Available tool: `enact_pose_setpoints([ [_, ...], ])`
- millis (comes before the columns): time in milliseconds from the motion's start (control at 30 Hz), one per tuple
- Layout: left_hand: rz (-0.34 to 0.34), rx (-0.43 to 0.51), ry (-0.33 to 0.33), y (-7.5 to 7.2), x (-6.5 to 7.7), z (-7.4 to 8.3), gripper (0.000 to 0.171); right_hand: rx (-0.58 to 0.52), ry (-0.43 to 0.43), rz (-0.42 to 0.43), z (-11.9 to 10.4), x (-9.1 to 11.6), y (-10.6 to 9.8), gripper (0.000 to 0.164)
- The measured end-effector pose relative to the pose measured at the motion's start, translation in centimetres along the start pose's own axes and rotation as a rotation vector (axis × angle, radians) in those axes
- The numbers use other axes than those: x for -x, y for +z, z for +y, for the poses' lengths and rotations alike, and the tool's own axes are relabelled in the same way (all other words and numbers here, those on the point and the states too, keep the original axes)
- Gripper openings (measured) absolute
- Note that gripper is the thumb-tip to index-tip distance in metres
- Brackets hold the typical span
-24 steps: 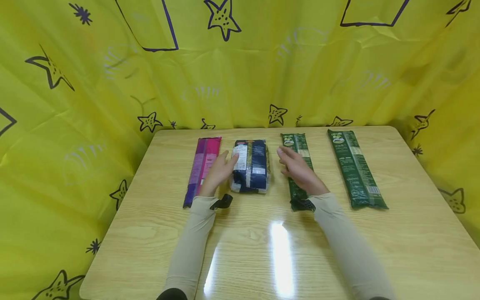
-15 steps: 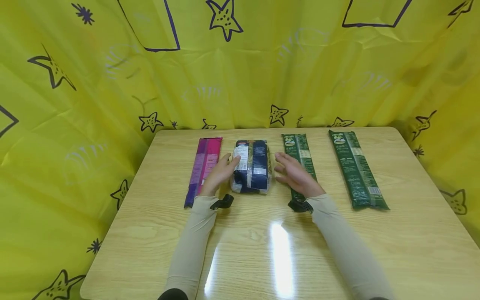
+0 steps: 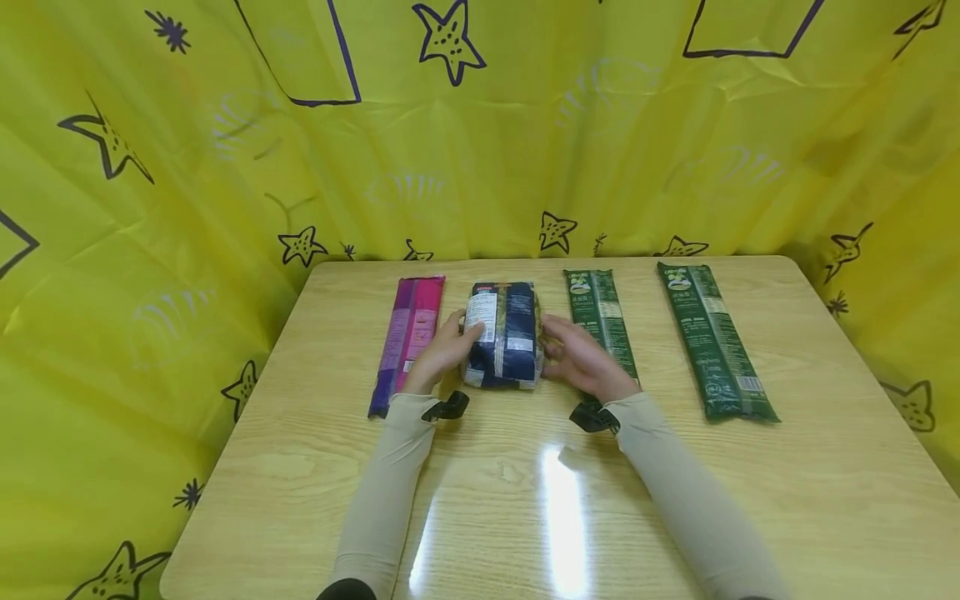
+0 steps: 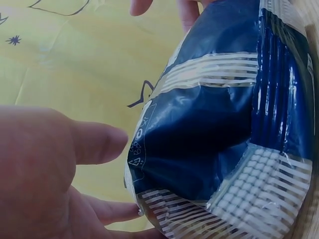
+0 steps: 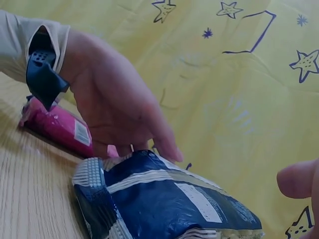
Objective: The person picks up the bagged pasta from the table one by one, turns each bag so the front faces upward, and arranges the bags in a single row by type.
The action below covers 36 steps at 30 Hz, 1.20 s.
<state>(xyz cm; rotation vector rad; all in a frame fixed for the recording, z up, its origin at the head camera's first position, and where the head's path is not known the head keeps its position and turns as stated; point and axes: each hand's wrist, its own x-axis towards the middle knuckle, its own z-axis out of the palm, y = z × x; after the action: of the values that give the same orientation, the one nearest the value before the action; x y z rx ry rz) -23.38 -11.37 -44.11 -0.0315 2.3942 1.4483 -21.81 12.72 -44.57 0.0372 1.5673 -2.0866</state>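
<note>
A navy-blue plastic bag (image 3: 502, 342) with a white label and a clear striped band lies in the middle of the table. My left hand (image 3: 441, 354) is at its left side, fingers against the edge and thumb near the label. On the right, my right hand (image 3: 587, 357) touches the bag's side with its fingers. From the left wrist, the left hand (image 4: 45, 169) shows thumb and fingers extended toward the bag's end (image 4: 204, 129). The right wrist view has the left hand (image 5: 117, 99) beyond the bag (image 5: 164, 194), with the right thumb (image 5: 299, 181) at the right edge.
A pink-purple packet (image 3: 408, 337) lies left of the bag. Two long green packets lie to the right, a nearer one (image 3: 600, 312) partly behind the right hand and a farther one (image 3: 712, 342). A yellow curtain (image 3: 480, 150) hangs behind the wooden table (image 3: 300, 467).
My right hand has moved left, off the nearer green packet, to the bag's right side. The left hand has stayed at the left side, its thumb slightly lower. The bag has barely moved.
</note>
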Motion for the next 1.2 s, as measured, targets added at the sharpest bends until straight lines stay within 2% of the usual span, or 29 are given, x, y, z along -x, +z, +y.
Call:
enact_pose_setpoints([
  [367, -0.002, 0.017, -0.001, 0.26, -0.14, -0.22, 0.071, -0.076, 0.017, 0.02, 0.26, 0.07, -0.09, 0.027],
  [733, 0.015, 0.015, 0.004, 0.07, -0.08, 0.0, 0.071, -0.124, 0.035, 0.03, 0.04, -0.17, 0.14, 0.032],
  [1100, 0.02, 0.012, -0.003, 0.04, -0.15, 0.12, 0.07, -0.132, 0.063, 0.038, 0.01, -0.08, 0.1, 0.021],
  [1200, 0.023, -0.002, -0.017, -0.02, -0.04, 0.26, 0.071, -0.139, 0.071, 0.05, -0.03, -0.09, 0.13, 0.024],
])
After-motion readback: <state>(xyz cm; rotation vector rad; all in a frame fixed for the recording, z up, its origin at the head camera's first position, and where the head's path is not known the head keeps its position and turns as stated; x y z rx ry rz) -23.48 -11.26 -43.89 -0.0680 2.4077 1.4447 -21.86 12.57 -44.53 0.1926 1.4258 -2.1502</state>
